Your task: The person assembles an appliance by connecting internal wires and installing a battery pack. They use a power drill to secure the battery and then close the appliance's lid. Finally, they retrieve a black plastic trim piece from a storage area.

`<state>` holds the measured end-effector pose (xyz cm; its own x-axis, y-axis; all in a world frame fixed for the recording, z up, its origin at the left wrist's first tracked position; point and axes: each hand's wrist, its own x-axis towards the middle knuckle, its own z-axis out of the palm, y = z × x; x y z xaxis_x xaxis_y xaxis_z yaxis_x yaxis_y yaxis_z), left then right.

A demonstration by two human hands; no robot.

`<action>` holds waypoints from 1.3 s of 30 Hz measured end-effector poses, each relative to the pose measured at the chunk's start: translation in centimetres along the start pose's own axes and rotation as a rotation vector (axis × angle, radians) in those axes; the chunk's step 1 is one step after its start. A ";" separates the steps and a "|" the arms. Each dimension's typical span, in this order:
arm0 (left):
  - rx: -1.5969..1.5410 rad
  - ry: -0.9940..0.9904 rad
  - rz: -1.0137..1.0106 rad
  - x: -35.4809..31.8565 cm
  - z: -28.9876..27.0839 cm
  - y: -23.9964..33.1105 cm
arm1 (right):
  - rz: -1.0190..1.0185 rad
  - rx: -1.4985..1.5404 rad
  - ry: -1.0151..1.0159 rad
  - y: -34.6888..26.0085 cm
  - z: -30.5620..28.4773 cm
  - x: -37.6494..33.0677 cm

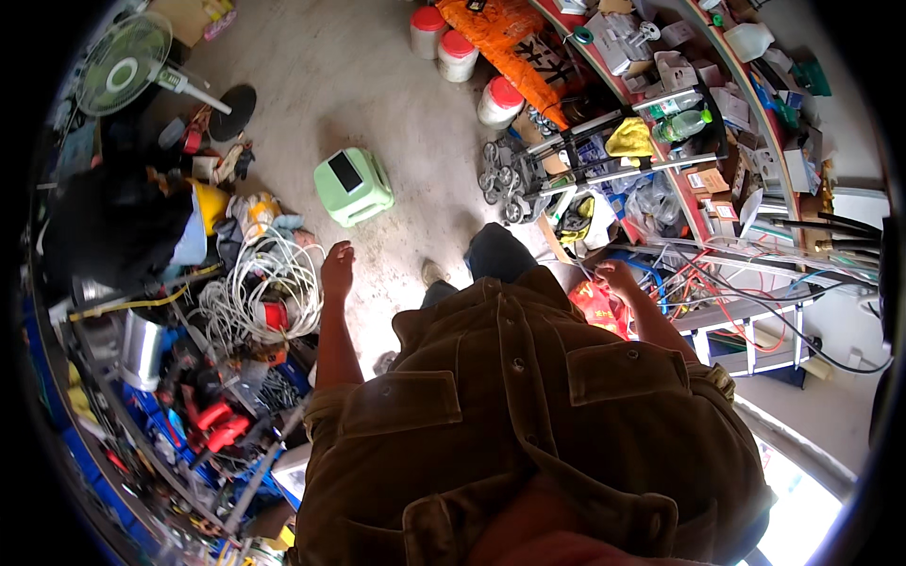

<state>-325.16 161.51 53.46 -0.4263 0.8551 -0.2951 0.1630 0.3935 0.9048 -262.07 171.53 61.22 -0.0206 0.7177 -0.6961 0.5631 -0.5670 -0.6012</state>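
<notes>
Brown corduroy shirt (528,415) fills the lower middle of the frame, nearest the lens. Above it spreads the concrete floor (377,104), with a green plastic stool (353,186) at centre. At left lies a coil of white cable (269,292), its loops spreading leftward from the left hand (336,267), which hangs just beside it with a released grip, touching nothing. The right hand (615,276), at middle right, reaches into tangled red and blue wires (703,288); whether its grip pinches one, I cannot tell.
</notes>
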 end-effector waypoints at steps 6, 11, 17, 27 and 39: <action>0.236 -0.158 0.261 12.4 5.5 8.8 | 0.167 0.075 0.047 -8.8 2.1 7.0; 0.460 -0.279 0.358 23.7 6.7 16.0 | 0.066 0.149 0.058 -13.3 1.8 18.6; 0.711 -0.438 0.376 37.4 7.9 26.6 | -0.141 0.289 0.103 -27.3 0.1 29.9; 1.088 -1.227 0.643 61.5 21.2 41.4 | -0.325 0.586 0.450 -45.7 6.4 40.2; 1.736 -1.660 0.954 71.6 40.5 38.2 | 0.165 1.236 0.988 -40.0 20.4 48.8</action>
<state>-313.43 251.45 54.49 0.6181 0.0201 -0.7858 0.3356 -0.9107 0.2407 -302.47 220.99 43.31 0.7683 0.3074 -0.5615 -0.4938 -0.2737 -0.8254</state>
